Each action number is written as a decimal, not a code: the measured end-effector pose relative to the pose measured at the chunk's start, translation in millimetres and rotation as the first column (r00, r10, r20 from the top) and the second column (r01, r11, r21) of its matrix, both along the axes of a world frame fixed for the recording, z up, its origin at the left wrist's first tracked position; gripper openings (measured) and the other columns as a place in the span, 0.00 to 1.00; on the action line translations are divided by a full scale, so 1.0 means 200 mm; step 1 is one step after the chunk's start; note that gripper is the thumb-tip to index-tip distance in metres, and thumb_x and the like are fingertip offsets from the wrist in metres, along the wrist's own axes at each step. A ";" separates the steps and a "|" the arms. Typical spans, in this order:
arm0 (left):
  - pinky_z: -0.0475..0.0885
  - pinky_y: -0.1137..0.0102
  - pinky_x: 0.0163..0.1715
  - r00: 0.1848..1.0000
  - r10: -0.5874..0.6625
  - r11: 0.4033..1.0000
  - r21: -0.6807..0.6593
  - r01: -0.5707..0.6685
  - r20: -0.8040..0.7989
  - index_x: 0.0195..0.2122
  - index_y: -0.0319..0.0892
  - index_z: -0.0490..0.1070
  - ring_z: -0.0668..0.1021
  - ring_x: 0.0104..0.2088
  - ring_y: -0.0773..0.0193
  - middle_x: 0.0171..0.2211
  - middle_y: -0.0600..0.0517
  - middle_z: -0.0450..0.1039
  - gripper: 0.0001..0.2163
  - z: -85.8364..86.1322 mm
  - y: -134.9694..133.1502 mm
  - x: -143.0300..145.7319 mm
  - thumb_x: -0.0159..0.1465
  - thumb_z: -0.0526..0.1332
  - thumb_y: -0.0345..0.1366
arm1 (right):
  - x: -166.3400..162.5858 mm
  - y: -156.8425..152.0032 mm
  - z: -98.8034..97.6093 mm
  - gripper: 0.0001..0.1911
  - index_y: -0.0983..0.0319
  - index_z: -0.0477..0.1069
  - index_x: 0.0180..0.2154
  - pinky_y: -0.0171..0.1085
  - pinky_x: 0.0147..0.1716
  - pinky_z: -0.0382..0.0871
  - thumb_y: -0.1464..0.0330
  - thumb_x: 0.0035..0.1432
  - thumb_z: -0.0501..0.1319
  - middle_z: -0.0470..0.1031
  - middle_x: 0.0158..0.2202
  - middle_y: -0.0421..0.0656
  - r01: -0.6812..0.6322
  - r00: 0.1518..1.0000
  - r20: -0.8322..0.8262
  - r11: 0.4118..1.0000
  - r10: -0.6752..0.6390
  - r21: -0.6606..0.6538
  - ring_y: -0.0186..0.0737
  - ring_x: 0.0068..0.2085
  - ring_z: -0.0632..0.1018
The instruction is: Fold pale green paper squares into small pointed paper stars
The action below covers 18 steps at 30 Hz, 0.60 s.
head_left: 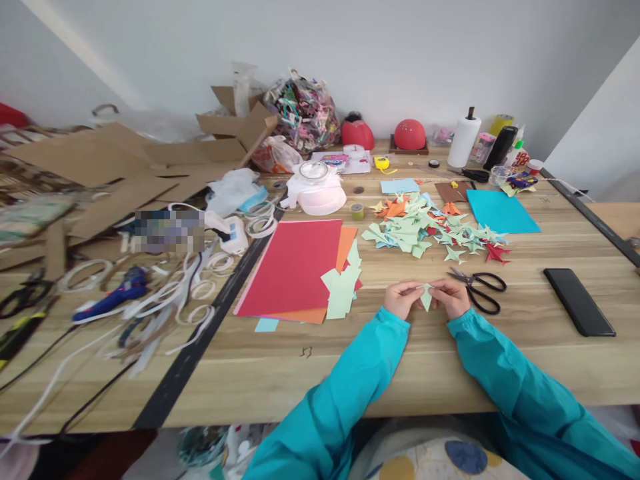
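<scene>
Between my two hands is a small piece of folded pale green paper [426, 297], pointed at its lower end. My left hand [400, 298] pinches its left side, and my right hand [451, 297] pinches the right. Black-handled scissors [484, 288] lie just beside my right hand, blades toward the pile. Beyond my hands is a heap of folded paper pieces [407, 227], mostly pale green with some orange, blue and red. Left of my hands, pale green paper strips [343, 291] lie partly over a stack of red paper sheets [295, 267].
At right lie a black phone [579, 301] and a turquoise sheet [503, 211]. A roll of tape [357, 212] sits behind the red sheets. The left side is cluttered with a blue glue gun [116, 293], white strips, cables and cardboard [100, 157]. A paper towel roll [464, 141] stands at the back.
</scene>
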<state>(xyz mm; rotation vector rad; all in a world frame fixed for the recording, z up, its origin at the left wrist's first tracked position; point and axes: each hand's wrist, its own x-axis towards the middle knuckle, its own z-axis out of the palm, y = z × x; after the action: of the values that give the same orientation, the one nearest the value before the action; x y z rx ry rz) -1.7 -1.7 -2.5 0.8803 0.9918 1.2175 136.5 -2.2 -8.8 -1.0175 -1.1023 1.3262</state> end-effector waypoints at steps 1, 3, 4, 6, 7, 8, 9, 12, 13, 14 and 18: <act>0.67 0.69 0.16 1.000 -0.007 1.000 -0.007 0.007 0.011 0.26 0.36 0.75 0.71 0.16 0.67 0.19 0.52 0.72 0.15 0.00 0.00 0.00 0.40 0.70 0.40 | 0.00 0.00 0.00 0.06 0.62 0.75 0.27 0.32 0.14 0.62 0.68 0.42 0.67 0.72 0.16 0.38 0.003 1.000 -0.006 1.000 -0.003 -0.003 0.31 0.15 0.69; 0.67 0.70 0.15 0.999 -0.016 1.000 -0.024 0.017 0.028 0.26 0.36 0.75 0.71 0.15 0.67 0.18 0.52 0.72 0.14 0.00 0.00 0.00 0.40 0.70 0.40 | 0.00 0.00 -0.01 0.06 0.62 0.75 0.26 0.32 0.14 0.62 0.68 0.41 0.67 0.73 0.16 0.38 -0.002 1.000 -0.016 1.000 0.001 -0.016 0.31 0.14 0.69; 0.67 0.70 0.15 0.999 -0.017 0.999 -0.035 0.018 0.034 0.26 0.36 0.75 0.71 0.15 0.67 0.17 0.52 0.72 0.14 0.00 0.00 0.00 0.40 0.70 0.40 | 0.00 0.00 -0.01 0.06 0.62 0.75 0.26 0.32 0.14 0.62 0.68 0.41 0.67 0.73 0.16 0.38 -0.002 1.000 -0.019 1.000 0.001 -0.024 0.32 0.14 0.69; 0.67 0.70 0.15 0.999 -0.015 0.998 -0.058 0.018 0.049 0.26 0.36 0.75 0.71 0.15 0.66 0.17 0.52 0.72 0.15 0.00 -0.01 0.00 0.40 0.70 0.40 | 0.00 0.00 -0.02 0.07 0.62 0.75 0.26 0.32 0.14 0.63 0.68 0.40 0.68 0.72 0.15 0.37 0.003 1.000 -0.023 0.999 -0.004 -0.042 0.32 0.14 0.69; 0.68 0.69 0.15 0.998 -0.013 0.998 -0.067 0.017 0.060 0.27 0.36 0.75 0.71 0.15 0.66 0.17 0.52 0.72 0.16 0.00 -0.01 0.00 0.40 0.70 0.40 | 0.00 0.00 -0.02 0.07 0.62 0.75 0.26 0.33 0.14 0.63 0.67 0.40 0.68 0.72 0.15 0.37 0.009 1.000 -0.025 0.999 -0.010 -0.050 0.32 0.14 0.69; 0.68 0.69 0.16 0.997 -0.011 0.997 -0.072 0.016 0.071 0.28 0.36 0.75 0.72 0.15 0.65 0.17 0.52 0.72 0.16 0.00 -0.01 0.00 0.40 0.70 0.41 | 0.01 0.00 -0.02 0.08 0.62 0.74 0.25 0.33 0.14 0.63 0.67 0.40 0.68 0.72 0.15 0.37 0.015 0.999 -0.029 0.998 -0.016 -0.055 0.32 0.14 0.69; 0.68 0.69 0.16 0.997 -0.010 0.997 -0.075 0.016 0.083 0.29 0.35 0.75 0.72 0.15 0.65 0.17 0.52 0.72 0.17 0.00 -0.01 0.00 0.40 0.70 0.41 | 0.01 0.00 -0.03 0.08 0.62 0.74 0.25 0.33 0.14 0.63 0.66 0.40 0.68 0.72 0.15 0.37 0.018 0.999 -0.035 0.998 -0.020 -0.057 0.32 0.14 0.69; 0.69 0.68 0.16 0.994 -0.004 0.996 -0.089 0.014 0.105 0.29 0.35 0.75 0.72 0.15 0.64 0.18 0.51 0.73 0.17 -0.01 0.00 0.01 0.40 0.70 0.40 | 0.01 0.01 -0.03 0.09 0.63 0.74 0.28 0.33 0.14 0.63 0.66 0.41 0.67 0.72 0.16 0.38 -0.005 0.998 -0.062 0.999 0.001 -0.054 0.32 0.14 0.69; 0.69 0.68 0.16 0.994 0.003 0.995 -0.097 0.008 0.110 0.29 0.35 0.75 0.72 0.15 0.64 0.18 0.51 0.73 0.17 -0.02 0.00 0.01 0.40 0.69 0.40 | 0.01 0.01 -0.03 0.10 0.63 0.74 0.29 0.33 0.14 0.63 0.65 0.42 0.67 0.73 0.16 0.38 -0.020 0.997 -0.076 0.998 0.016 -0.053 0.32 0.14 0.69; 0.69 0.68 0.16 0.993 0.011 0.994 -0.106 0.001 0.116 0.29 0.35 0.76 0.72 0.15 0.65 0.18 0.51 0.73 0.16 -0.02 0.01 0.01 0.41 0.69 0.39 | 0.00 0.01 -0.03 0.11 0.62 0.74 0.31 0.33 0.14 0.63 0.65 0.43 0.67 0.73 0.17 0.38 -0.032 0.995 -0.091 0.998 0.027 -0.051 0.33 0.14 0.69; 0.69 0.69 0.16 0.989 0.036 0.992 -0.126 -0.018 0.141 0.29 0.36 0.76 0.71 0.14 0.66 0.19 0.51 0.74 0.14 -0.02 0.01 0.01 0.40 0.69 0.36 | 0.00 0.01 -0.03 0.11 0.62 0.74 0.33 0.33 0.14 0.63 0.66 0.44 0.66 0.72 0.17 0.37 -0.046 0.993 -0.106 0.998 0.042 -0.037 0.33 0.15 0.70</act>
<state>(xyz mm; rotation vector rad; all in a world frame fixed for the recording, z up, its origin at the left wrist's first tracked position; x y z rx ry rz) -0.3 0.4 -5.7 0.6742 0.9553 1.2111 136.6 -1.0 -15.7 -0.9452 -1.0282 1.4257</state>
